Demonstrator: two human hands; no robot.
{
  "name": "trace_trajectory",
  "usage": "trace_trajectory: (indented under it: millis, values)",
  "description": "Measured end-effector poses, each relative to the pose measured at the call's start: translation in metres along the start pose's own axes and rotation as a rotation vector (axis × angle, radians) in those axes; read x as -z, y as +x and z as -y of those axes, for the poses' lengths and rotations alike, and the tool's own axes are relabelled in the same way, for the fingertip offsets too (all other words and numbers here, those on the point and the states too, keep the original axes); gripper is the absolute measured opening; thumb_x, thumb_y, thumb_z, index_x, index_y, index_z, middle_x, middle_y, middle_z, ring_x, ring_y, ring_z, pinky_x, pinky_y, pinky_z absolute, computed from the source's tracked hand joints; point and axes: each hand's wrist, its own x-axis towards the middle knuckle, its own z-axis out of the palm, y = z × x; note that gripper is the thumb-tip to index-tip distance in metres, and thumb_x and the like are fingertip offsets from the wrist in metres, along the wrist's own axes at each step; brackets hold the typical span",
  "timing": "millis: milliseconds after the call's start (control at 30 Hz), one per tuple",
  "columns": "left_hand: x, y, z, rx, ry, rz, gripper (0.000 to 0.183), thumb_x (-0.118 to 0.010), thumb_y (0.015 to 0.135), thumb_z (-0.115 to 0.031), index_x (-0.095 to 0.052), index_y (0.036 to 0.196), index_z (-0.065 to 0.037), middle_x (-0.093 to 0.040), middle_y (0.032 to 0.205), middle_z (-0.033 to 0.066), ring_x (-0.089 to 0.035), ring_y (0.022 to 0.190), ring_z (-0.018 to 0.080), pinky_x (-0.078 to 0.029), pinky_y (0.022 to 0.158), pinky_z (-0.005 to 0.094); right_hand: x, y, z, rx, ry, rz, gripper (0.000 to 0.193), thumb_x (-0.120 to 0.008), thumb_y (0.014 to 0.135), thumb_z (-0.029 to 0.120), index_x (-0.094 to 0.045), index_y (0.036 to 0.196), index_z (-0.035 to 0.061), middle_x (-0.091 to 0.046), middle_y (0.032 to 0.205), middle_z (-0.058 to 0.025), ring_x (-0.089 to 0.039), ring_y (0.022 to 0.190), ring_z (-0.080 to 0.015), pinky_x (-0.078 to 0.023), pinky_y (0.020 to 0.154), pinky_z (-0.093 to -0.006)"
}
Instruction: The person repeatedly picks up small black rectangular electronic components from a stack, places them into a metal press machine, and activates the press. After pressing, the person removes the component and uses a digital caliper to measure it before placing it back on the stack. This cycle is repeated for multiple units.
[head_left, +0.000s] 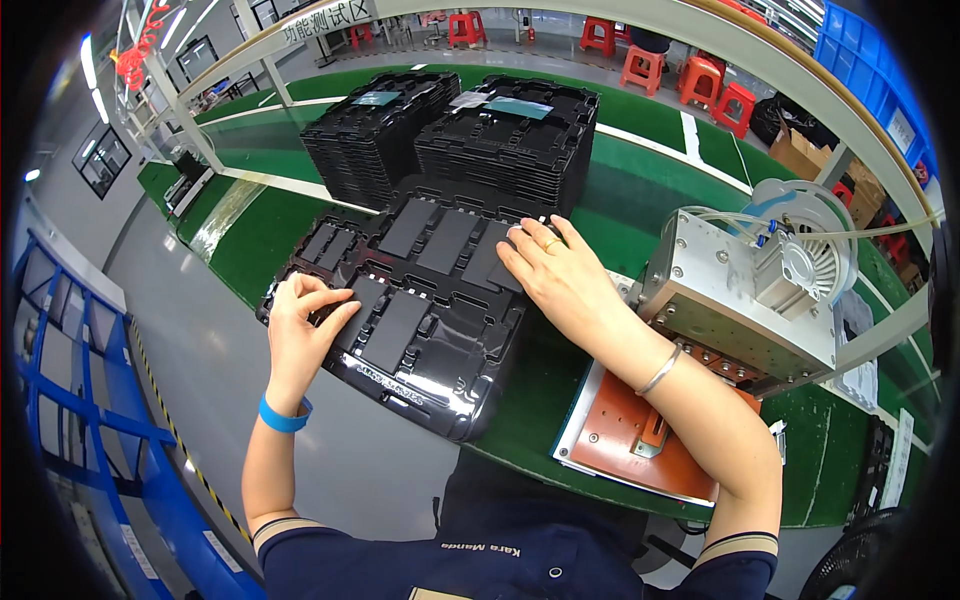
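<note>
packs (398,332) lie in the black tray (465,395), probably light, stiff and smooth; best lifted by the long edges, unbent. left hand (300,325) bunches its fingers at one, grip unclear; right hand (560,272) spreads extended fingers over another.

Between our left fingers (322,297) and our right fingers (518,262), a hand could pass above the low black tray (468,335). Just beyond our right fingers, the right tray stack (505,168) blocks the way, with the left tray stack (360,150) beside it. To the right of those fingers stands the metal pneumatic fixture (735,290), another obstacle; between it and the right tray stack, the green bench (635,195) leaves us an open lane.
</note>
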Motion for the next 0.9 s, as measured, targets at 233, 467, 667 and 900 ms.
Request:
trace_trajectory:
  millis: [233, 467, 667, 900]
  values:
    - [-0.016, -0.017, -0.062, -0.107, -0.097, -0.284, 0.038, -0.077, 0.074, -0.01, -0.071, 0.111, -0.008, -0.059, 0.119, 0.0132, -0.056, 0.105, 0.0289, -0.046, 0.088, 0.039, 0.022, -0.022, 0.0, 0.016, -0.031, -0.092, 0.033, -0.055, 0.084, 0.013, -0.062, 0.113, -0.0009, -0.066, 0.115, -0.0144, -0.06, 0.113, -0.0269, -0.041, 0.104, -0.045]
    - [-0.075, -0.077, -0.19, -0.493, -0.967, 0.216, 0.03, -0.076, 0.073, -0.007, -0.072, 0.102, -0.003, -0.063, 0.109, 0.0172, -0.061, 0.093, 0.0303, -0.052, 0.078, 0.0368, 0.128, -0.132, 0.032, -0.178, 0.02, -0.13, 0.04, -0.058, 0.079, 0.016, -0.068, 0.117, 0.0082, -0.063, 0.113, -0.0074, -0.059, 0.097, -0.0202, -0.048, 0.086, -0.0379]
    - [-0.134, -0.044, -0.22, -0.244, -0.913, 0.223, 0.022, -0.065, 0.084, -0.01, -0.071, 0.104, -0.004, -0.063, 0.106, 0.0114, -0.054, 0.102, 0.0314, -0.046, 0.088, 0.0397, 0.137, -0.234, 0.043, -0.552, 0.069, -0.027, 0.04, -0.062, 0.069, -0.001, -0.073, 0.107, 0.0079, -0.063, 0.105, -0.0069, -0.058, 0.077, -0.0189, -0.049, 0.063, -0.0302]
    - [-0.138, -0.041, -0.221, -0.306, -0.769, 0.372, 0.032, -0.071, 0.078, -0.005, -0.07, 0.109, -0.009, -0.057, 0.1, 0.0057, -0.047, 0.102, 0.0282, -0.04, 0.091, 0.039, 0.122, -0.229, 0.042, -0.693, 0.342, 0.035, 0.034, -0.066, 0.07, -0.001, -0.068, 0.104, 0.0023, -0.064, 0.102, -0.0073, -0.062, 0.087, -0.0234, -0.053, 0.072, -0.032]
